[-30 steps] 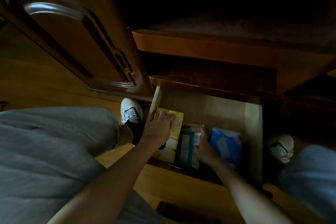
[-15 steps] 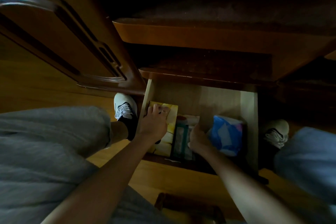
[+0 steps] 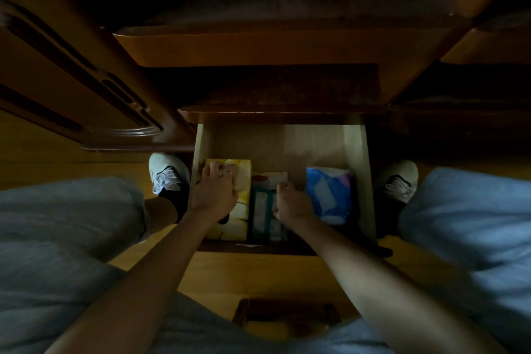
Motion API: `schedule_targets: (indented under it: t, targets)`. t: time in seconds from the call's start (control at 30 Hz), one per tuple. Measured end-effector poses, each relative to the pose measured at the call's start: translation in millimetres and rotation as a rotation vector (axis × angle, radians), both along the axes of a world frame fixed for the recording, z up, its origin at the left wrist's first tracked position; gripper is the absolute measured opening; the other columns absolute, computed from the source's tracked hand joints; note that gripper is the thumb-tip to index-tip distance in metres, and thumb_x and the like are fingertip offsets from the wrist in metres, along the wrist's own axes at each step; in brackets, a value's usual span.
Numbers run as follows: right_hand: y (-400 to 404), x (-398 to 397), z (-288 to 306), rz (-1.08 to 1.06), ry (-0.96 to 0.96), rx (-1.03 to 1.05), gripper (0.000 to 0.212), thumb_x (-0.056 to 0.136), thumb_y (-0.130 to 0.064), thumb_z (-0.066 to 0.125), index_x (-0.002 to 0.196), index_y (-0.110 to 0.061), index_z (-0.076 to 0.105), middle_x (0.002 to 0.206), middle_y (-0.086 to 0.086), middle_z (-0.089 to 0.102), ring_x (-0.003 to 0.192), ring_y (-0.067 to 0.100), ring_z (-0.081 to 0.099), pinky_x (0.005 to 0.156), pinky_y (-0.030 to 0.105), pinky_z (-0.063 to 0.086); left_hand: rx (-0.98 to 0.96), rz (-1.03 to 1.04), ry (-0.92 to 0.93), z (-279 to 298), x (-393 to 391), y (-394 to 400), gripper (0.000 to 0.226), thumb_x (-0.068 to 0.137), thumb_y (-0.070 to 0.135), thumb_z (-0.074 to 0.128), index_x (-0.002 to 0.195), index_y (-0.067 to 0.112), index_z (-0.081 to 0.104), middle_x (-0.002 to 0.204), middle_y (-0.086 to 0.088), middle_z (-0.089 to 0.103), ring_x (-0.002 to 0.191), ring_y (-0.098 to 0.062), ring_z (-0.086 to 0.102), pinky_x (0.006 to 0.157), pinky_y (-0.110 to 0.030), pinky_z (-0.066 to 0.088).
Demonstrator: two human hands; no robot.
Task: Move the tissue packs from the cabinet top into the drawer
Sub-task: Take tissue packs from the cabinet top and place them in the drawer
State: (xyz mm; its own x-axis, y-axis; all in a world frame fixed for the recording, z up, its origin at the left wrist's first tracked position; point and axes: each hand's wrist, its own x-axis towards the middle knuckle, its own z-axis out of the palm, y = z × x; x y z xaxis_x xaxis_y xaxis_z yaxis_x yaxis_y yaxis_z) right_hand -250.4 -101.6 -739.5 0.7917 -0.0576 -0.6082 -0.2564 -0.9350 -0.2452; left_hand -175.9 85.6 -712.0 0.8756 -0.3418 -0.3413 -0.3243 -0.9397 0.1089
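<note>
My left hand [image 3: 217,191] stays flat on the yellow tissue pack [image 3: 230,201]; my right hand [image 3: 290,201] has curled on the green pack [image 3: 263,210]. Blue pack [image 3: 330,195] lies right in the drawer [image 3: 356,169].

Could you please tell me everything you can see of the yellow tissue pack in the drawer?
The yellow tissue pack is a long, soft-looking wrapped pack with darker printed markings, lying flat against the left wall of the open drawer. The left hand rests on its far half, fingers spread over the top. A green pack lies alongside its right edge. Whether it is sealed cannot be told in this dim light.
</note>
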Motion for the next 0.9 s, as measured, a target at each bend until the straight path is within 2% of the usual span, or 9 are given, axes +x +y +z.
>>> schedule_targets:
  t: [0.1,0.17,0.27,0.37,0.47,0.53,0.67,0.8,0.9]
  targets:
    - [-13,10,11,-0.130,0.050,0.254,0.050,0.090,-0.025,0.073,0.133,-0.015,0.052,0.133,0.007,0.056,0.116,0.030,0.061,0.086,0.038,0.051,0.009,0.007,-0.004,1,0,-1,0.058,0.086,0.034,0.065,0.139,0.022,0.047,0.136,-0.013,0.044,0.125,-0.035,0.043,0.097,-0.047,0.046]
    - [-23,22,26,-0.215,0.009,0.503,0.029,0.088,-0.022,0.074,0.114,-0.025,0.061,0.112,-0.002,0.065,0.101,0.020,0.064,0.077,0.031,0.053,0.000,0.018,0.006,1,1,-2,0.058,0.084,0.033,0.065,0.138,0.021,0.049,0.133,-0.013,0.045,0.123,-0.036,0.044,0.096,-0.047,0.046]
    - [-30,32,46,-0.139,-0.400,0.453,0.016,0.088,-0.026,0.069,0.088,-0.033,0.054,0.087,-0.012,0.059,0.078,0.004,0.057,0.063,0.027,0.044,-0.018,0.045,0.034,1,3,-3,0.056,0.084,0.034,0.064,0.137,0.023,0.047,0.135,-0.011,0.045,0.124,-0.035,0.043,0.094,-0.048,0.046]
    - [-27,19,42,0.132,-0.522,0.253,0.009,0.092,-0.026,0.065,0.101,-0.026,0.062,0.114,-0.005,0.058,0.102,0.013,0.056,0.072,0.028,0.045,-0.011,0.053,0.038,2,3,-3,0.054,0.085,0.037,0.064,0.135,0.026,0.046,0.137,-0.010,0.043,0.125,-0.033,0.042,0.089,-0.047,0.047]
    - [-25,-9,18,0.430,-0.010,0.159,0.031,0.093,-0.015,0.066,0.122,-0.023,0.066,0.146,0.001,0.048,0.133,0.025,0.048,0.090,0.039,0.050,0.013,0.029,0.032,3,4,-2,0.054,0.085,0.037,0.063,0.135,0.024,0.048,0.136,-0.010,0.043,0.123,-0.034,0.045,0.092,-0.047,0.048]
    - [-29,-16,11,0.366,0.124,0.210,0.040,0.095,-0.006,0.057,0.130,-0.024,0.068,0.160,-0.003,0.039,0.142,0.025,0.042,0.103,0.043,0.048,0.024,0.012,0.025,3,4,-2,0.055,0.086,0.038,0.062,0.137,0.024,0.048,0.137,-0.011,0.044,0.124,-0.034,0.046,0.095,-0.046,0.046]
    - [-36,-5,13,0.104,0.038,0.304,0.043,0.098,-0.005,0.052,0.127,-0.031,0.069,0.150,-0.002,0.055,0.130,0.020,0.055,0.103,0.040,0.050,0.029,0.005,0.015,3,2,-1,0.057,0.087,0.039,0.061,0.139,0.023,0.047,0.138,-0.012,0.043,0.125,-0.034,0.045,0.100,-0.046,0.045]
    - [-28,-3,0,-0.063,-0.100,0.282,0.075,0.095,-0.018,0.066,0.158,-0.025,0.026,0.168,0.001,0.013,0.147,0.031,0.033,0.111,0.044,0.043,0.042,-0.003,0.036,4,1,0,0.057,0.089,0.041,0.060,0.141,0.024,0.046,0.143,-0.011,0.039,0.129,-0.033,0.041,0.107,-0.047,0.040]
    - [-12,-1,-10,0.021,-0.032,0.152,0.077,0.096,-0.023,0.066,0.159,-0.023,0.022,0.170,0.003,0.004,0.153,0.036,0.012,0.119,0.052,0.031,0.072,-0.023,0.029,4,1,-1,0.053,0.090,0.038,0.059,0.140,0.023,0.049,0.147,-0.011,0.037,0.132,-0.033,0.038,0.111,-0.047,0.036]
